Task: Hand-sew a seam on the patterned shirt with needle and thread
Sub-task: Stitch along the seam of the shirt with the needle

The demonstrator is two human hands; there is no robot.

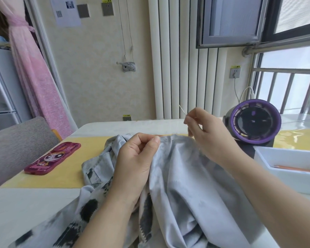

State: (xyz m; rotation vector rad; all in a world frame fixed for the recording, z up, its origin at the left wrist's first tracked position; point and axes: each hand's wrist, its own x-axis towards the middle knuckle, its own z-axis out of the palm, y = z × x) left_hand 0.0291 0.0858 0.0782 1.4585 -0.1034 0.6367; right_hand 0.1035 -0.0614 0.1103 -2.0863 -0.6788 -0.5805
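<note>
The patterned shirt, pale grey with dark blotches, lies bunched on the table in front of me, turned inside out. My left hand grips a raised fold of it, thumb and forefinger pinching the top edge. Just above and to the right of that edge, my right hand pinches a thin needle that points up and to the left. The thread is too fine to make out.
A pink phone case lies on the yellow mat to the left. A purple desk fan stands at the right, close behind my right hand. A white tray sits at the right edge. A grey chair stands at the left.
</note>
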